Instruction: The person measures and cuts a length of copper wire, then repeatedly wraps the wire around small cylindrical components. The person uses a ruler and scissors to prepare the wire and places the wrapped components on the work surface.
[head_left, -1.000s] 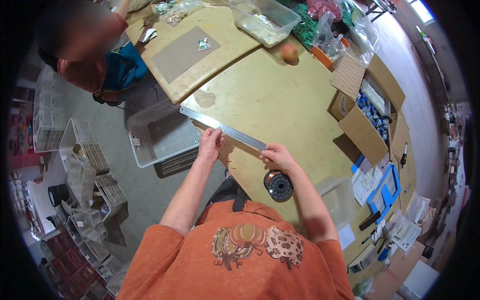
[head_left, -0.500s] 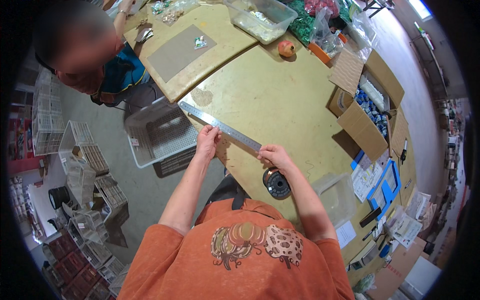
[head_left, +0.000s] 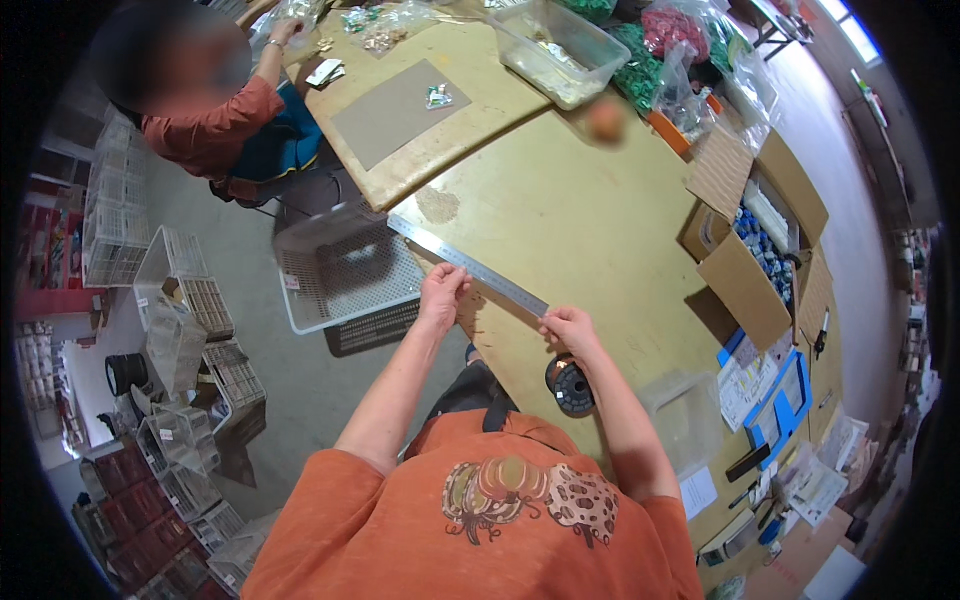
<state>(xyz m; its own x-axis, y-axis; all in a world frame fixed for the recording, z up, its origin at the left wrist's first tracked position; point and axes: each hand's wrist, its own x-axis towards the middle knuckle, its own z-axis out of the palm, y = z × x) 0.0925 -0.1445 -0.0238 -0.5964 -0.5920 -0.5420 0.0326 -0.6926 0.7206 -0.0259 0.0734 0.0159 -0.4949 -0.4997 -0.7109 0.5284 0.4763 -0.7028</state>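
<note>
Steel ruler (head_left: 430, 243): on the table (head_left: 610, 220), slanting from its left corner rightward and nearer.
Left hand (head_left: 444, 292): pinched narrow, mid-ruler, near edge.
Right hand (head_left: 568, 332): pinched at ruler's right end; cannot tell what's between.
Cardboard box (head_left: 740, 298): table's right edge, blue pieces (head_left: 765, 252) inside.

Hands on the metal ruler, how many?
2. The left hand pinches the metal ruler near its middle; the right hand holds its right end. No other hand shows on it.
</note>
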